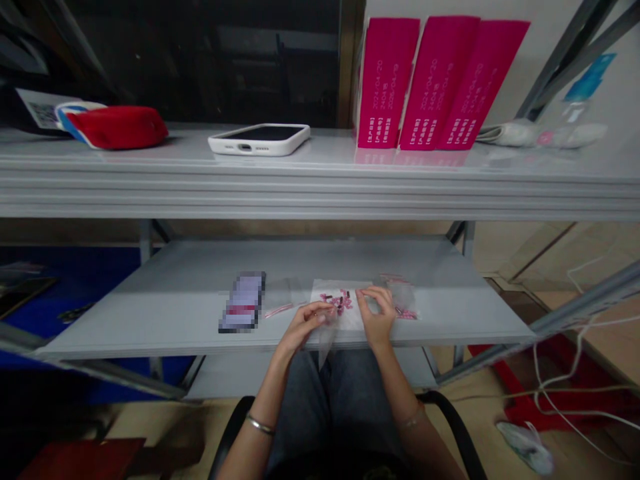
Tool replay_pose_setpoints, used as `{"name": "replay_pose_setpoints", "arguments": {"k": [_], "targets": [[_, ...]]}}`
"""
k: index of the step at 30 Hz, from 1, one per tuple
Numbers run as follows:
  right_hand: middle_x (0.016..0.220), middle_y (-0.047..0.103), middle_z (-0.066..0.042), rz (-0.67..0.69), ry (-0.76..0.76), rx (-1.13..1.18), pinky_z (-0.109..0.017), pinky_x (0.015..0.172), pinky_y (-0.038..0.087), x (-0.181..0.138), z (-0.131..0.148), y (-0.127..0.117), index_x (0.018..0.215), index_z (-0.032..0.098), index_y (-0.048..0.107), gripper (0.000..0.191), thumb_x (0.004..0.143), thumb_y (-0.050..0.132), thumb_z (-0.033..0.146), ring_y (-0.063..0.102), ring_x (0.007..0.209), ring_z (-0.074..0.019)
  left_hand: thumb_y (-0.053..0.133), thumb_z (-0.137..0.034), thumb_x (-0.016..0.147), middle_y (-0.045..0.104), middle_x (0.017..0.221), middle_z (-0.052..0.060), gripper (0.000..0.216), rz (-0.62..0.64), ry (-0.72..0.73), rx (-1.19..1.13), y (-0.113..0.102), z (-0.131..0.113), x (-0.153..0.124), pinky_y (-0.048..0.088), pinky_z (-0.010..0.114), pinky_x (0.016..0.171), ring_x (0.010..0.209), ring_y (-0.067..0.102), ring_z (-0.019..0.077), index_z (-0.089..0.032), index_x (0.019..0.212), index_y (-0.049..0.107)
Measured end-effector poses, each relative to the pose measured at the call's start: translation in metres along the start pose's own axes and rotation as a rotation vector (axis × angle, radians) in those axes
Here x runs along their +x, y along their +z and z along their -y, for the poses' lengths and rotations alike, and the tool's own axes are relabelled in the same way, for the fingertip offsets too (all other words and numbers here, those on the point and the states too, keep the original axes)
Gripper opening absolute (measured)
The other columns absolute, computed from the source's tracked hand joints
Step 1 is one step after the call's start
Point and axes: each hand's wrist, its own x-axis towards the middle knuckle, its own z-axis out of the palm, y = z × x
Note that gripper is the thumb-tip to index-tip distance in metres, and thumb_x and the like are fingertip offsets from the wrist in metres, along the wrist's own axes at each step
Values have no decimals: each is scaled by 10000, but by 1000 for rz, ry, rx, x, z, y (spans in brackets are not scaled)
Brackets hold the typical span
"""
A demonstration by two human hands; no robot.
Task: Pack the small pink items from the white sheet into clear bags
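Observation:
My left hand [306, 324] is closed at the fingertips on a small clear plastic bag [327, 341], which hangs down over the shelf's front edge. On a white sheet of paper [354, 321] between my hands lie several small pink and dark beads [343, 303]. At the right side of the paper is my right hand [379, 315], its thumb and forefinger brought together in a pinch. Whatever sits between those fingertips is too small to make out. Beside this hand are clear zip bags [403, 293], with pink pieces visible near their lower edge.
Flat clear zip bags [285, 298] with a pink strip lie left of the paper, beside a phone [243, 302]. The upper shelf [300, 193] carries a white-cased phone [260, 139], a red pouch [120, 127], magenta boxes [440, 83] and a spray bottle [580, 107].

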Motion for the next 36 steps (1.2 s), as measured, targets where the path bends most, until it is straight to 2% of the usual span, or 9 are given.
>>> {"name": "replay_pose_setpoints", "arguments": {"k": [4, 7, 11, 13, 16, 21, 25, 29, 36], "targets": [[840, 650, -42, 325, -51, 151, -379, 812, 452, 7, 24, 6, 718, 235, 691, 66, 763, 659, 270, 580, 869, -200, 728, -410, 665, 686, 1015, 92, 393, 4, -3, -74, 2, -5, -2, 434, 356, 883, 952, 611, 248, -164, 970, 692], [984, 649, -47, 542, -83, 217, -390, 876, 432, 12, 28, 3, 834, 261, 716, 92, 780, 643, 277, 565, 979, -209, 728, -438, 657, 689, 997, 93, 400, -18, 9, -94, 5, -9, -3, 433, 350, 885, 940, 612, 246, -155, 938, 701], [991, 632, -62, 504, 27, 234, -353, 859, 438, 17, 7, -2, 960, 241, 692, 202, 862, 521, 284, 570, 966, -192, 716, -499, 651, 683, 1003, 118, 487, -5, -9, -155, 1, -4, -2, 459, 361, 844, 887, 630, 251, -139, 977, 682], [890, 622, -57, 478, 59, 179, -316, 779, 455, 18, -8, -3, 906, 218, 687, 186, 848, 532, 302, 576, 871, -181, 683, -579, 640, 689, 959, 120, 555, -25, -27, -240, -5, -1, -1, 491, 372, 777, 788, 644, 235, -137, 976, 673], [760, 578, -26, 540, 51, 64, -273, 646, 441, 14, -28, -6, 828, 199, 656, 143, 785, 597, 322, 537, 703, -157, 644, -633, 637, 690, 929, 108, 572, -131, -8, -281, -14, -4, 5, 512, 376, 742, 739, 643, 212, -145, 935, 671], [726, 543, -7, 579, 62, -5, -257, 613, 428, 3, -46, -10, 746, 191, 610, 113, 748, 632, 302, 511, 658, -144, 614, -539, 720, 662, 1018, 110, 468, -451, 246, 67, -20, -31, 26, 486, 364, 853, 901, 632, 212, -156, 987, 635], [773, 559, -23, 630, 77, -2, -283, 693, 451, 0, -48, -9, 761, 190, 645, 85, 755, 633, 274, 553, 747, -165, 752, -413, 628, 646, 1023, 92, 507, -631, 462, 516, -16, -37, 42, 455, 370, 901, 970, 603, 219, -162, 1044, 606], [785, 567, -23, 683, 61, 15, -297, 725, 455, 0, -48, -8, 792, 200, 670, 79, 773, 623, 261, 557, 765, -167, 753, -406, 638, 656, 1027, 97, 492, -583, 531, 828, -14, -25, 45, 458, 380, 884, 963, 605, 227, -164, 1042, 612], [772, 576, -18, 713, 81, 60, -297, 719, 454, 1, -52, -11, 753, 209, 681, 97, 774, 646, 297, 561, 768, -167, 738, -427, 657, 651, 1100, 113, 518, -448, 541, 973, -13, -17, 41, 427, 407, 928, 1038, 587, 253, -172, 1086, 601]]}}
